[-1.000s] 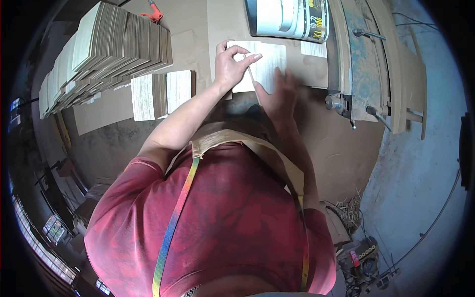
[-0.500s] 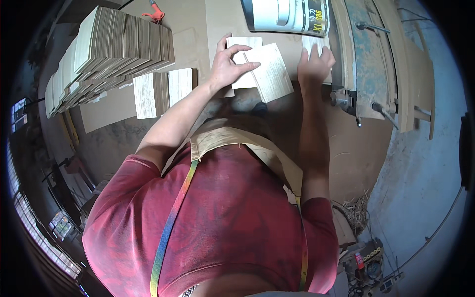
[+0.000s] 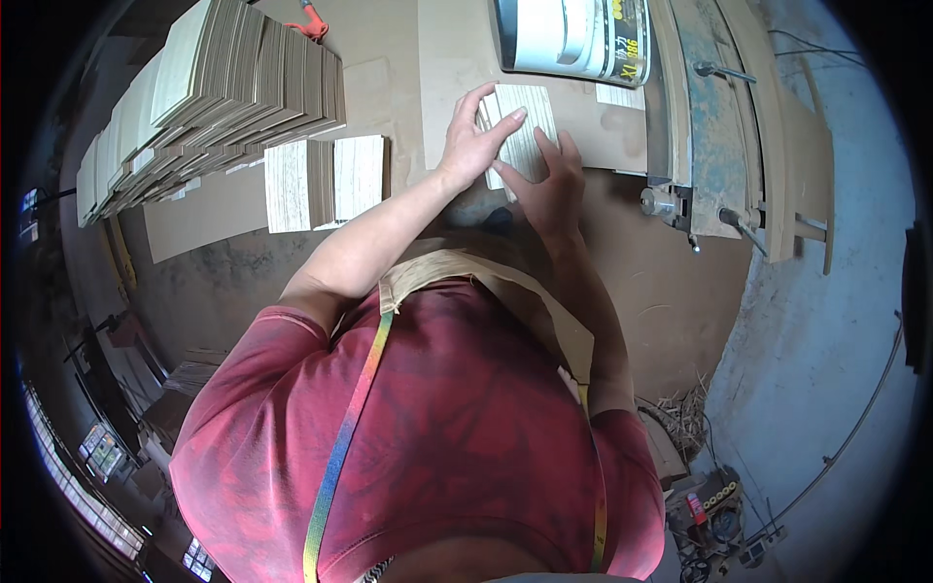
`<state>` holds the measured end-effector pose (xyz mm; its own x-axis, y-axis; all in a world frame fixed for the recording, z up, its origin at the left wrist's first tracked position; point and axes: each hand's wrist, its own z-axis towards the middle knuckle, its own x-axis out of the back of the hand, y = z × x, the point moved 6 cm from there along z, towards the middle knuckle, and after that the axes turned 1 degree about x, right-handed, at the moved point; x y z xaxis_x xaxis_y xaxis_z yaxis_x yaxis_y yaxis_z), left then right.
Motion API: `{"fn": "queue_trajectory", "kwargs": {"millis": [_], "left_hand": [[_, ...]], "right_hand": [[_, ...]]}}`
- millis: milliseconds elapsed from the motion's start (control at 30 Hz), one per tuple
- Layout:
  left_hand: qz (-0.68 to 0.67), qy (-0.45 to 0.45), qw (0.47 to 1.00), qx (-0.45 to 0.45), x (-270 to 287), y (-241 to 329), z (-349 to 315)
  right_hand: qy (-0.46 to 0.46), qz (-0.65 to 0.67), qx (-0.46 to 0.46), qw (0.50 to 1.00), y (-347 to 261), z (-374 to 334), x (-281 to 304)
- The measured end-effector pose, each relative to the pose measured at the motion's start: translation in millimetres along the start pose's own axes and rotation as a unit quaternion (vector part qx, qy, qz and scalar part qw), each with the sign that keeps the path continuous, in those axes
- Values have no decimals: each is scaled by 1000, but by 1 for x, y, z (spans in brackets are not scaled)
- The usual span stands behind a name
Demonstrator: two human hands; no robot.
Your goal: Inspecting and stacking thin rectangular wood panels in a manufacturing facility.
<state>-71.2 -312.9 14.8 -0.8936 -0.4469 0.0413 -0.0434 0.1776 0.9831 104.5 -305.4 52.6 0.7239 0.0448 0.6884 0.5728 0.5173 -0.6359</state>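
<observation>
A small stack of light, striped wooden panels (image 3: 526, 121) lies between my hands near the edge of the brown work surface. My left hand (image 3: 473, 138) grips its left side, with the thumb over the top panel and the fingers along the far left edge. My right hand (image 3: 551, 185) holds the stack from the near right, with its thumb at the near left corner and its fingers along the right edge. The top panel partly covers those beneath it.
A white and black bucket (image 3: 573, 39) lies beyond my hands, with a pale panel (image 3: 620, 94) next to it. To the left stand panel stacks (image 3: 287, 185) and long rows of panels (image 3: 228, 78). A red-handled tool (image 3: 309, 26) lies behind. A machine (image 3: 719, 126) borders the right.
My right hand has come left from beside the bucket onto the panels. The tilted top panel now sits straighter over the others, and my left hand has shifted slightly right.
</observation>
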Motion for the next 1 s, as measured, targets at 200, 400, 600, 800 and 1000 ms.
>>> {"fn": "queue_trajectory", "kwargs": {"millis": [200, 400, 600, 800, 1000], "left_hand": [[-125, -128, 981, 69, 12, -5, 9], [-49, -168, 984, 29, 23, -6, 12], [12, -101, 988, 120, 19, 12, 20], [44, -43, 998, 24, 18, -15, 26], [100, -74, 992, 22, 31, 0, 17]], "right_hand": [[2, 79, -107, 991, 18, -5, 32], [73, -194, -79, 975, 82, -17, 49], [139, -298, -37, 944, 105, 64, 13], [9, -135, 54, 989, -3, 7, -4], [48, -204, -40, 977, 66, -40, 38]]}}
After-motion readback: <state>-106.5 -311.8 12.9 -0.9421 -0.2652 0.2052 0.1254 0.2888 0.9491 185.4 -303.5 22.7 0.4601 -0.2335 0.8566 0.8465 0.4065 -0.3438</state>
